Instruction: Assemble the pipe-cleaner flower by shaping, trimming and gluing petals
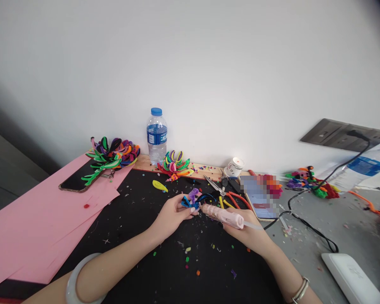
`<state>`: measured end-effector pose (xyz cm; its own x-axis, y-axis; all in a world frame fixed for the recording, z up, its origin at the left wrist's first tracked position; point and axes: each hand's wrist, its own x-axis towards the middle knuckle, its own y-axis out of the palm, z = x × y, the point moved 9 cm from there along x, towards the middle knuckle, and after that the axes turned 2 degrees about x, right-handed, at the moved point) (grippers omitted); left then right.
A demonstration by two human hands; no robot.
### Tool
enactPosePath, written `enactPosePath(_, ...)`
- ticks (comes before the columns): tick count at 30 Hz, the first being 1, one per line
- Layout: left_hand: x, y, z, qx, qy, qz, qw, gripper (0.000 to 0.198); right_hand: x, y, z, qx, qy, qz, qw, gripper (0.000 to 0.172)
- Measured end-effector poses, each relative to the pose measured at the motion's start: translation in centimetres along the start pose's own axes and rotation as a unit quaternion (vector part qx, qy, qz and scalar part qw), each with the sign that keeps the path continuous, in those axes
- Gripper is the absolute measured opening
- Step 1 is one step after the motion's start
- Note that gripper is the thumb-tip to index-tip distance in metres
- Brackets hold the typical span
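Note:
Above the black mat, my left hand pinches a small blue and purple pipe-cleaner piece. A pink glue gun is gripped in my right hand, its nozzle pointing left against or very near the blue part. A clear glue stick sticks out of the gun's rear end. Just behind my hands lie pliers with red and yellow handles. One yellow pipe-cleaner loop rests on the mat to the left.
Pink paper and a dark phone lie left, beside bundled pipe cleaners. Along the wall stand a water bottle and paper cup. A lit phone, black cable and white power bank are right.

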<state>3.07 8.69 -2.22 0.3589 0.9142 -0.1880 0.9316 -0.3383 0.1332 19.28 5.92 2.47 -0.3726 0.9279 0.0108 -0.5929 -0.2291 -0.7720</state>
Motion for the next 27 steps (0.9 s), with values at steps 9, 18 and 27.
enactPosePath(9, 0.05, 0.02, 0.08, 0.001, 0.003, 0.003, 1.000, 0.025, -0.06, 0.07, -0.08, -0.004, 0.003, 0.004, 1.000, 0.012)
enactPosePath(18, 0.04, -0.01, 0.03, 0.008, -0.001, 0.000, 1.000, 0.025, -0.06, -0.56, 0.42, 0.009, -0.021, -0.029, 0.999, 0.013)
enactPosePath(27, -0.12, -0.23, -0.65, 0.010, 0.033, -0.010, 0.999, 0.028, -0.18, -0.69, 0.30, 0.007, -0.013, -0.039, 0.999, 0.018)
